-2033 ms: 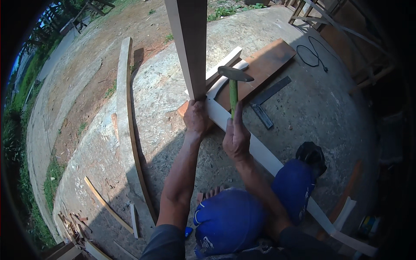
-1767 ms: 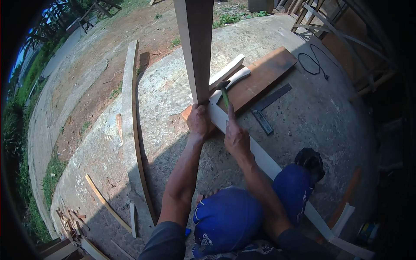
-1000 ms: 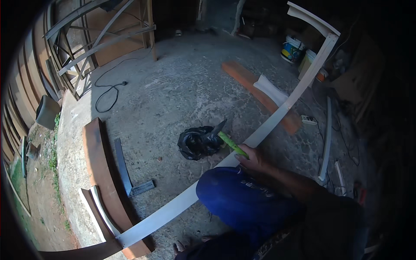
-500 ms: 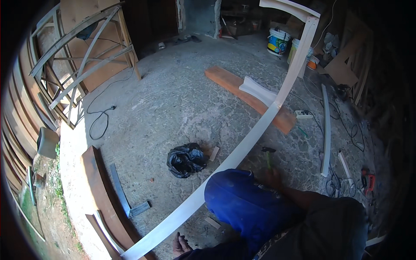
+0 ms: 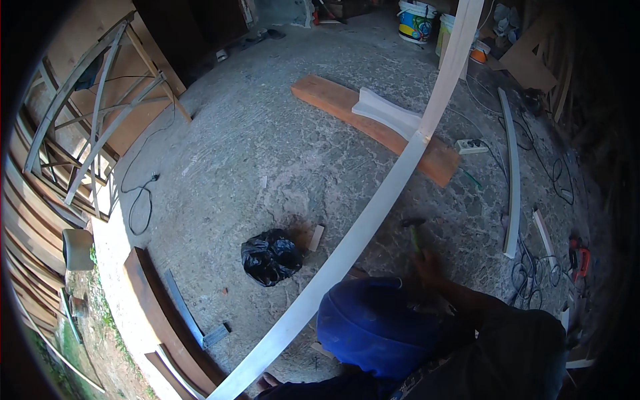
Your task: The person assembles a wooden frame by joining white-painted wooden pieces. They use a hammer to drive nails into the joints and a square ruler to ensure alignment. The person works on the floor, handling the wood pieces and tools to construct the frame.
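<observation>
My right hand [image 5: 429,268] is closed around the green handle of a hammer [image 5: 415,233], its dark head held just right of a long whitish wooden board [image 5: 357,247]. The board curves from the lower left to a joint with another wooden piece [image 5: 448,73] at the upper right. My left hand [image 5: 268,380] is beside the board's near end. Only a small part of it shows past the sleeve, and its fingers are mostly hidden. Blue cloth [image 5: 373,323] covers the middle of the board's near side.
Brown timbers lie under the far joint [image 5: 327,97] and at the near left [image 5: 150,287]. A shaped pale piece [image 5: 387,113] rests on the far one. A black plastic bag [image 5: 271,258], power strip [image 5: 472,146], long strip [image 5: 512,180], red power tool [image 5: 580,259] and cables are around.
The view has shifted, so the far end of the wooden assembly is now out of the picture. My left hand is more hidden beside the board. The hammer stays in my right hand.
</observation>
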`<control>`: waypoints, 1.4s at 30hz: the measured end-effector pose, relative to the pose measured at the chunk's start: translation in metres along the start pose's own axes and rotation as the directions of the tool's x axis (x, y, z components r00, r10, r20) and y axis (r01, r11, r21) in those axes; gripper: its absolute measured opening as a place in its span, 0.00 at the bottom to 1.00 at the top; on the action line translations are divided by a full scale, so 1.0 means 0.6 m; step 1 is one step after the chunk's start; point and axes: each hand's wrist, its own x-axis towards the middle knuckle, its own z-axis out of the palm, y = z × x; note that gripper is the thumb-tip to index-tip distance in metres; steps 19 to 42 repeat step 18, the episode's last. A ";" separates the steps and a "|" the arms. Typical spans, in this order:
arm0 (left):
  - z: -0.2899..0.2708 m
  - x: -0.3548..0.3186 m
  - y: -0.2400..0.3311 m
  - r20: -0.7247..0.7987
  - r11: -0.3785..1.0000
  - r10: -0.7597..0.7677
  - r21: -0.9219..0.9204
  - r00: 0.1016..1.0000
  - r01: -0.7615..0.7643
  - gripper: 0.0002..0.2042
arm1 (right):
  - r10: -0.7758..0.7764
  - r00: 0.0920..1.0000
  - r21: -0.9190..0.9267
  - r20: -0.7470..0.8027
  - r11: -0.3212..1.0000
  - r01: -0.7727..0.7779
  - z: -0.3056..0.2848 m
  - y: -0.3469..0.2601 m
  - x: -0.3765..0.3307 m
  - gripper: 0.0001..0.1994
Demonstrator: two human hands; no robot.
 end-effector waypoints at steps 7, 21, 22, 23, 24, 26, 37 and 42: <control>-0.139 0.042 0.110 -0.567 0.821 0.562 0.474 0.602 -0.319 0.22 | 0.148 0.985 0.729 0.086 0.665 -0.164 -0.017 -0.094 0.101 0.33; -0.609 0.196 0.199 -0.875 0.938 0.045 -0.129 0.482 -0.323 0.50 | -0.140 0.718 0.729 0.682 0.050 -0.683 0.126 -0.232 0.130 0.40; -0.609 0.196 0.199 -0.875 0.938 0.045 -0.129 0.482 -0.323 0.50 | -0.140 0.718 0.729 0.682 0.050 -0.683 0.126 -0.232 0.130 0.40; -0.609 0.196 0.199 -0.875 0.938 0.045 -0.129 0.482 -0.323 0.50 | -0.140 0.718 0.729 0.682 0.050 -0.683 0.126 -0.232 0.130 0.40; -0.609 0.196 0.199 -0.875 0.938 0.045 -0.129 0.482 -0.323 0.50 | -0.140 0.718 0.729 0.682 0.050 -0.683 0.126 -0.232 0.130 0.40; -0.609 0.196 0.199 -0.875 0.938 0.045 -0.129 0.482 -0.323 0.50 | -0.140 0.718 0.729 0.682 0.050 -0.683 0.126 -0.232 0.130 0.40; -0.609 0.196 0.199 -0.875 0.938 0.045 -0.129 0.482 -0.323 0.50 | -0.140 0.718 0.729 0.682 0.050 -0.683 0.126 -0.232 0.130 0.40; -0.609 0.196 0.199 -0.875 0.938 0.045 -0.129 0.482 -0.323 0.50 | -0.140 0.718 0.729 0.682 0.050 -0.683 0.126 -0.232 0.130 0.40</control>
